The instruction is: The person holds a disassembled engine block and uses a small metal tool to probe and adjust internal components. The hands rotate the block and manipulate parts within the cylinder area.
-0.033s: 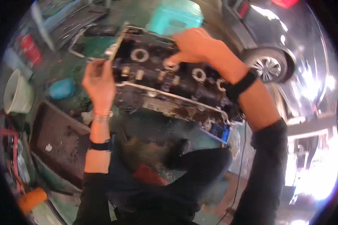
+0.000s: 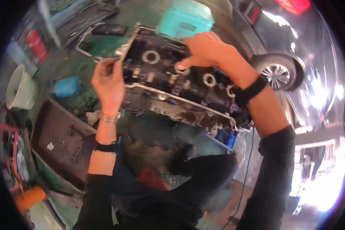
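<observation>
A dark, oily engine cylinder head [image 2: 168, 86] with pale rings lies across the middle, slanting down to the right. At its left end is my left hand [image 2: 110, 86], fingers bent in toward the thumb against the pale edge; whatever lies between them is too blurred to name. My right hand [image 2: 212, 50] reaches over the far side, its thumb at a ring in the middle of the cylinder head. The other fingers of that hand are curled and partly hidden, so what they pinch cannot be made out.
Beyond the cylinder head stands a turquoise box [image 2: 186, 19]. To the left are a brown tray [image 2: 61, 147], a white bucket [image 2: 22, 90], a blue container [image 2: 67, 87] and a red cylinder [image 2: 37, 45]. A dark car [image 2: 280, 34] is at the right; a cable [image 2: 246, 180] runs nearby.
The whole scene has shifted slightly to the right in the picture. Both hands keep their places at the cylinder head.
</observation>
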`<move>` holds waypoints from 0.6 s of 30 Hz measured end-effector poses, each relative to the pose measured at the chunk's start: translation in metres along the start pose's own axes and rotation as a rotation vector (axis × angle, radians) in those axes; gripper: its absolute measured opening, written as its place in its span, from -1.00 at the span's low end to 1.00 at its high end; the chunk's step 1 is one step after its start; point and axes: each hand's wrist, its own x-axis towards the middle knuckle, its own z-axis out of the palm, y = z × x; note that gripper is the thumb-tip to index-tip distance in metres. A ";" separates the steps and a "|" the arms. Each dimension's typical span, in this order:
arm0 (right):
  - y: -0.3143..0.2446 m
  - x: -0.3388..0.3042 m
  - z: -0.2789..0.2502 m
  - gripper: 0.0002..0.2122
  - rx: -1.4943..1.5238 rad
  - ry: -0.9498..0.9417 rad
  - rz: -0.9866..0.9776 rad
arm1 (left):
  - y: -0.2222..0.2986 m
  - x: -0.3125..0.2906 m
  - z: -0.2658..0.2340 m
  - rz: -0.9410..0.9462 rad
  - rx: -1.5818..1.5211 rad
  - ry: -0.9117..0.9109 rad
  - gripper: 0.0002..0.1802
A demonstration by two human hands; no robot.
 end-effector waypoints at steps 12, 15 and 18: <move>0.002 0.020 -0.007 -0.31 -0.137 -0.136 -0.076 | 0.004 -0.003 0.000 0.200 0.095 0.054 -0.83; -0.003 0.017 -0.015 -0.44 -0.061 -0.197 -0.018 | 0.004 -0.003 0.000 0.247 0.123 0.068 -0.82; -0.008 0.014 -0.019 -0.46 -0.059 -0.147 -0.026 | 0.002 -0.002 0.000 0.224 0.095 0.062 -0.81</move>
